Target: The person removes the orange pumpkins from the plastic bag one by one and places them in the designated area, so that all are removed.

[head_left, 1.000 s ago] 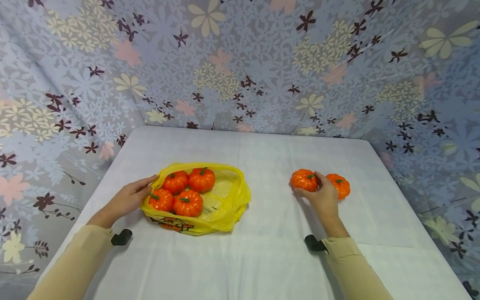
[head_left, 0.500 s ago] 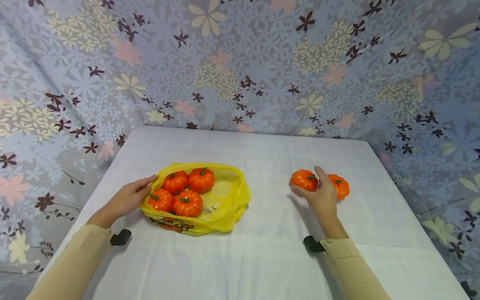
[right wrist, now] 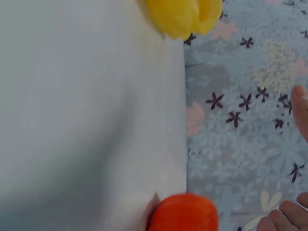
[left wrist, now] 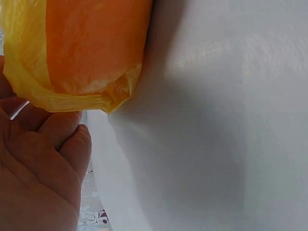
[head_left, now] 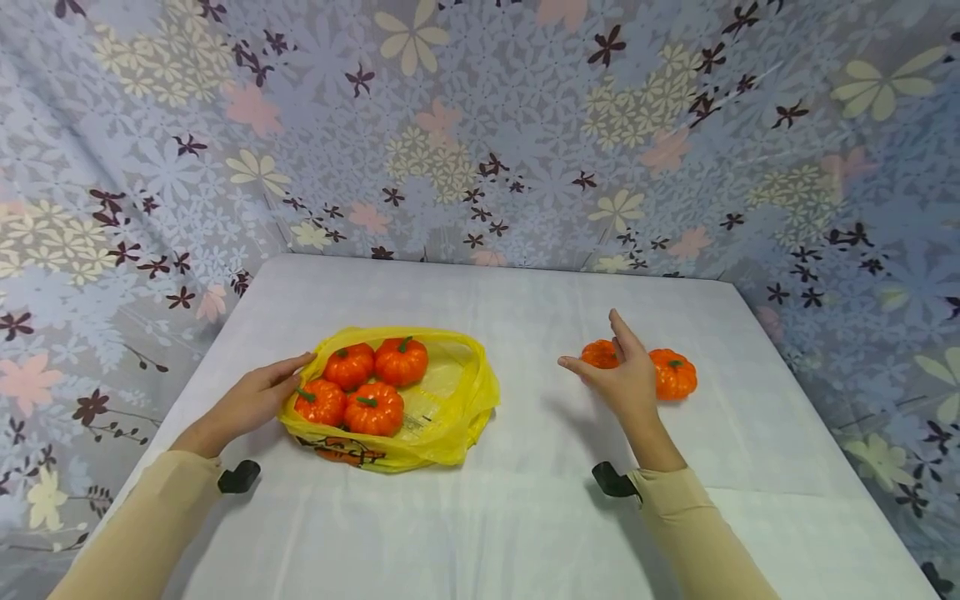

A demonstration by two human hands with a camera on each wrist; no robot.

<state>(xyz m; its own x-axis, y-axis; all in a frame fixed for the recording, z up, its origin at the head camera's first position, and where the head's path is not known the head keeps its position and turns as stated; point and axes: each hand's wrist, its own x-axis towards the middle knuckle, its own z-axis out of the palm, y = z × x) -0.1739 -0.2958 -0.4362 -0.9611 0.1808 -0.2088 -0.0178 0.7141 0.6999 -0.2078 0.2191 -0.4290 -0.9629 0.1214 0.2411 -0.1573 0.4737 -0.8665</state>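
Note:
At the left side of the yellow plastic bag (head_left: 450, 433), my left hand (head_left: 251, 404) grips its rim. The left wrist view shows curled fingers (left wrist: 70, 130) against the plastic, with the thumb mostly out of sight. Several small orange toy pumpkins (head_left: 375, 408) with green stems lie in the bag's left part. My right hand (head_left: 626, 379) is held above the table, thumb and fingers spread apart, holding nothing. Partly hidden behind it is one pumpkin (head_left: 600, 354); another pumpkin (head_left: 675, 375) sits just to its right. The right wrist view catches one pumpkin (right wrist: 185, 214) at the bottom edge.
A white cloth covers the table (head_left: 510, 517). Floral fabric (head_left: 480, 133) hangs behind it and at both sides. Dark camera mounts (head_left: 615, 481) stick out at both wrists.
My right hand has let go of the left of the two loose pumpkins, opened wider and shifted up and left. My left hand and the bag have stayed in place.

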